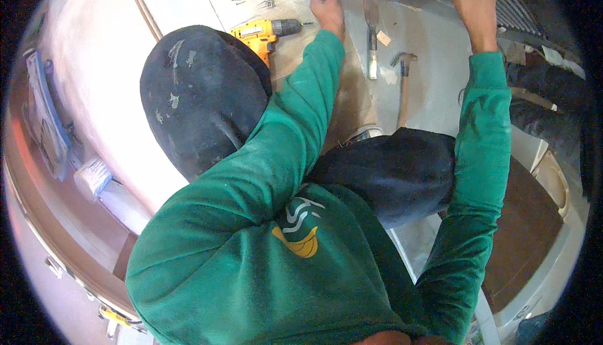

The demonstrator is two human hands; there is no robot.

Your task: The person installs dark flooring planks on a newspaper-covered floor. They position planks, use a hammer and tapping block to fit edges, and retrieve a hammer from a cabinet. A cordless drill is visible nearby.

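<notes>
At the top middle, my left hand (328, 10) reaches down to the floor with its fingers curled together. A small greyish thing shows at its fingertips, too unclear to name. My right hand (474, 2) is raised at the top right, fingers bent and partly cut off by the picture's edge; what they hold, if anything, is hidden. Left of my left hand lies a yellow and black cordless drill (267, 31) with a bit in its chuck. Several screws or nails (267, 2) are scattered beyond it. A flat-bladed hand tool (372, 49) and a claw hammer (405, 90) lie between my forearms.
A small tan scrap (383, 38) is beside the flat-bladed tool. My dark-clad knees (204, 103) frame the work area. On the right stands a brown-topped piece (524, 238) with pale edges. Ribbed dark material (518, 5) lies at the upper right; a blue object (50, 115) is far left.
</notes>
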